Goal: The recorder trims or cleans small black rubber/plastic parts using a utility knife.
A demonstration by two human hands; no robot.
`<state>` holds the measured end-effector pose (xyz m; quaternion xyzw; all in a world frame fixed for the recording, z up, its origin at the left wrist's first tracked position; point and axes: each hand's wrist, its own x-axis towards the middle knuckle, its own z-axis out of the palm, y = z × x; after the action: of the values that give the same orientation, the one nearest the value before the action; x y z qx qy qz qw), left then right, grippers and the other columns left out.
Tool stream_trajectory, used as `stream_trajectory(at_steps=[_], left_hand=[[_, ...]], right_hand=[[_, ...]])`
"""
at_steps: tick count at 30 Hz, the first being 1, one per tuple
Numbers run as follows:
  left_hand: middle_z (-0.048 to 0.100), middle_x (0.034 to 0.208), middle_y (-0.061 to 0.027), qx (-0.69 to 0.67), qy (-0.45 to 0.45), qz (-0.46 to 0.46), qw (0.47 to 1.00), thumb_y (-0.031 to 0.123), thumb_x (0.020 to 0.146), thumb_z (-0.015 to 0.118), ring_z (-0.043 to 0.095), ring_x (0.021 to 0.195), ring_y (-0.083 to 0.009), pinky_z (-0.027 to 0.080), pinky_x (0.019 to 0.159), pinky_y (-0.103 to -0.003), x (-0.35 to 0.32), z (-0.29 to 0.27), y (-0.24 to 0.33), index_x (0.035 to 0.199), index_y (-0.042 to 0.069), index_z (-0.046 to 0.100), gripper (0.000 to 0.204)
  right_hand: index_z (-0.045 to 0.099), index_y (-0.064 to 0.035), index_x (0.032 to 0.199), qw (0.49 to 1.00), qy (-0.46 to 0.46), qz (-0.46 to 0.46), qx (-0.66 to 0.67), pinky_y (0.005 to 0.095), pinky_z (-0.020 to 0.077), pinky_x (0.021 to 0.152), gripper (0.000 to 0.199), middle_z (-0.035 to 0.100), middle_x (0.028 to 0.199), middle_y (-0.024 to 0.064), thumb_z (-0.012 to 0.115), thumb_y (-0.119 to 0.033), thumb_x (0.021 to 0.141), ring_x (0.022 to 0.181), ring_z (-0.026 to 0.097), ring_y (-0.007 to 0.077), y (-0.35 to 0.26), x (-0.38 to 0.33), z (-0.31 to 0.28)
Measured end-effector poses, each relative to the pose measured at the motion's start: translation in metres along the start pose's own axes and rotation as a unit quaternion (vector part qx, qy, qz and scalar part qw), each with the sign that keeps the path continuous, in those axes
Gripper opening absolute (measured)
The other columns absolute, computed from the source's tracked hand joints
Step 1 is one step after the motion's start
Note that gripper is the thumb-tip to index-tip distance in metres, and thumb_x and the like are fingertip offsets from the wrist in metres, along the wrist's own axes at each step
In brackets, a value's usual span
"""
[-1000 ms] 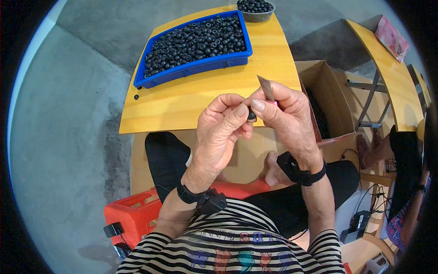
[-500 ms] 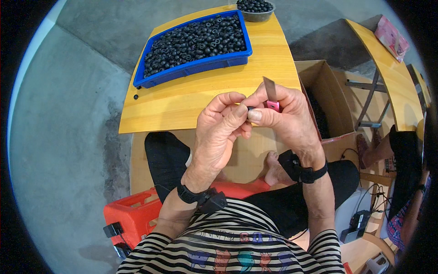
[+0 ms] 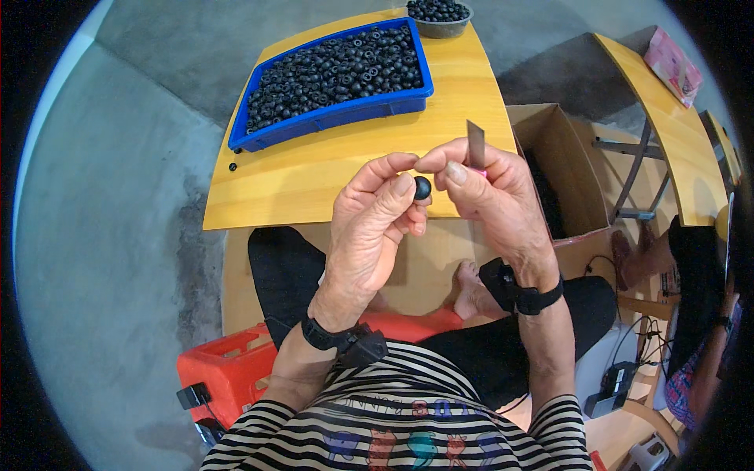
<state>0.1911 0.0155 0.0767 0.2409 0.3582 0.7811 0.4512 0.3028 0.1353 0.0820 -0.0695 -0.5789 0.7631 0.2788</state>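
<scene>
Over the near edge of the yellow table, my left hand is closed on a small round black piece, pinched between thumb and fingers. Close beside it, my right hand holds a utility knife with a flat metal blade pointing up and a pink part showing at its base. The rest of the knife is hidden in the palm. My right thumb and fingertips are near the black piece but apart from it. A blue tray of many similar black pieces, some with holes, stands farther back.
A clear bowl of black pieces sits behind the tray, and one loose piece lies at the table's left. An open cardboard box stands to the right. Beyond it are another table and a seated person's leg.
My right hand has drawn slightly right, away from the left, and its blade has turned more upright. The black piece, mostly covered before, now shows in my left fingers.
</scene>
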Motion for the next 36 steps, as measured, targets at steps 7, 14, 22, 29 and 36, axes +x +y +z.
stream_trajectory(at_steps=[7,14,22,29,36], left_hand=[[0.063,0.081,-0.0045,0.006,0.021,0.005,1.0,0.016,0.088,0.061,0.056,0.065,-0.008,0.047,0.06,-0.021,-0.005,0.001,0.008,0.102,0.002,0.061,0.02],[0.063,0.083,-0.0048,0.02,0.031,0.031,0.999,0.014,0.087,0.061,0.058,0.067,-0.009,0.047,0.061,-0.021,-0.006,0.0,0.012,0.101,0.002,0.061,0.018],[0.063,0.085,-0.0043,0.017,0.032,0.046,0.998,0.014,0.087,0.061,0.058,0.067,-0.0088,0.047,0.061,-0.021,-0.005,-0.003,0.011,0.1,0.003,0.062,0.017],[0.063,0.085,-0.0044,0.019,0.023,0.044,0.999,0.015,0.088,0.061,0.058,0.067,-0.009,0.048,0.061,-0.021,-0.004,-0.005,0.01,0.099,0.003,0.062,0.017],[0.064,0.087,-0.0058,0.01,0.011,0.026,1.0,0.016,0.089,0.06,0.06,0.068,-0.0097,0.049,0.061,-0.022,-0.005,-0.005,0.007,0.1,0.002,0.061,0.018]], right_hand=[[0.062,0.0004,0.09,0.965,0.03,-0.16,-0.205,0.0224,0.0408,0.059,0.023,0.059,0.076,0.0024,0.064,-0.022,0.084,0.064,0.049,0.0099,0.004,0.003,-0.006],[0.061,-0.0011,0.083,0.887,-0.022,-0.237,-0.397,0.0318,0.0436,0.054,0.029,0.055,0.07,0.0108,0.068,-0.029,0.078,0.062,0.056,0.0248,-0.002,0.0,0.007],[0.06,-0.0037,0.081,0.842,-0.016,-0.308,-0.443,0.0354,0.0443,0.053,0.039,0.052,0.067,0.01,0.063,-0.042,0.077,0.061,0.055,0.0273,0.009,0.004,0.011],[0.06,-0.0039,0.078,0.833,0.001,-0.32,-0.451,0.0353,0.0438,0.053,0.036,0.052,0.065,0.0098,0.066,-0.039,0.075,0.06,0.054,0.0272,0.009,0.004,0.014],[0.06,-0.0042,0.074,0.839,0.018,-0.302,-0.453,0.035,0.0429,0.051,0.033,0.051,0.062,0.0092,0.069,-0.035,0.072,0.057,0.054,0.0259,0.008,0.002,0.014]])
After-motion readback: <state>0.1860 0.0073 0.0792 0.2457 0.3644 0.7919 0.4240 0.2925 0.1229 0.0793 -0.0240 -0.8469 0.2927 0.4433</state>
